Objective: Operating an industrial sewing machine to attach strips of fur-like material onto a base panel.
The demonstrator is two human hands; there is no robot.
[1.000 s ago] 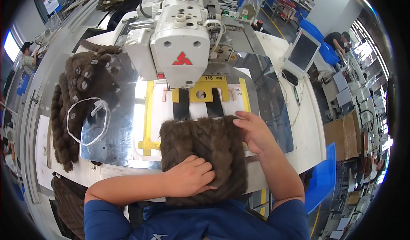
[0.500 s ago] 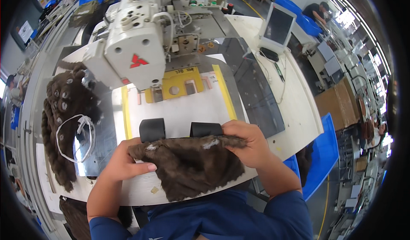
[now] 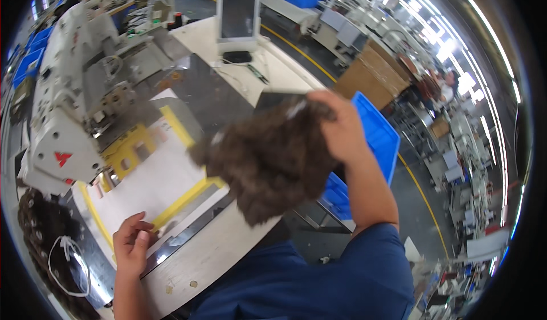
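From my right hand [image 3: 340,125] hangs a brown fur piece [image 3: 273,155], gripped at its upper right corner and blurred by motion. It is lifted off the table toward the right, partly in front of a blue bin [image 3: 384,143]. White patches mark its upper edge. Something dark and flat shows behind that edge, largely covered by the fur. My left hand [image 3: 132,241] is empty, its fingers loosely bent and apart, over the near edge of a white sheet [image 3: 151,177] bordered with yellow tape. A yellow template plate [image 3: 126,155] lies at the sheet's far side.
A white sewing machine [image 3: 62,103] stands at the left. More brown fur [image 3: 43,223], with a white cord loop [image 3: 85,274] beside it, lies at the lower left. A small monitor [image 3: 238,15] sits on the far tabletop. Beyond the bin is a cardboard box [image 3: 373,72].
My left hand has let go of the fur piece. My right hand has lifted it up and off to the right, and the view has swung right.
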